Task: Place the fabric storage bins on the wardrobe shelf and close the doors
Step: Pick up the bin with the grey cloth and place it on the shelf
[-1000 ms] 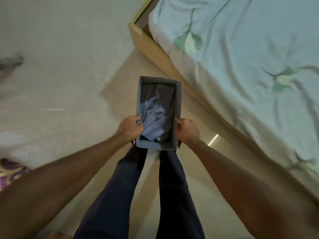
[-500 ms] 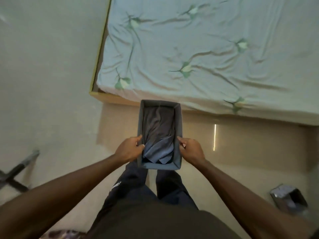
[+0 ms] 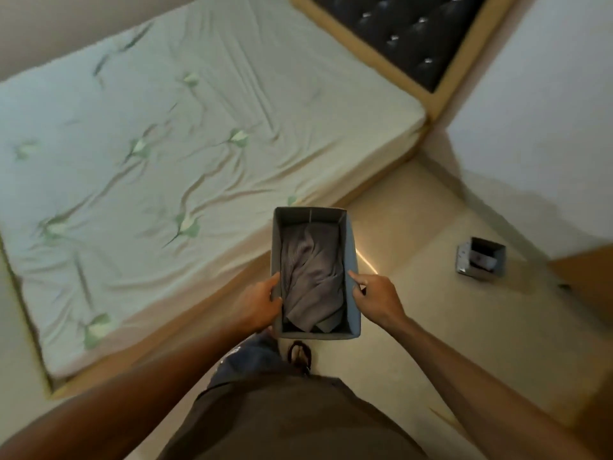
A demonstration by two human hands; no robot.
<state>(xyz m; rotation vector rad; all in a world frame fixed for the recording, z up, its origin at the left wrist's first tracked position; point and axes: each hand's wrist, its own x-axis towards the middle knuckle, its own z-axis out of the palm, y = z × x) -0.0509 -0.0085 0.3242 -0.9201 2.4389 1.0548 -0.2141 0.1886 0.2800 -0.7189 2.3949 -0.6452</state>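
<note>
While side-gripped, the bin [image 3: 310, 216] (lengthwise) points forward.

Bed [image 3: 172, 134] left, open floor [image 3: 431, 333] right

Count by kind
Two fabric bins: one carried bin [image 3: 310, 215], one floor bin [image 3: 481, 262]; two hands: left hand [image 3: 257, 305], right hand [image 3: 374, 298]; one bed [image 3: 166, 127]; one tufted headboard [image 3: 408, 31]; one bundle of grey cloth [image 3: 311, 277]; one sandalled foot [image 3: 299, 355].

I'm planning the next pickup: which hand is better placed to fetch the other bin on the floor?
Probably the right hand: the floor bin lies on its side. The left hand would have to cross the held bin, which both grip.
</note>
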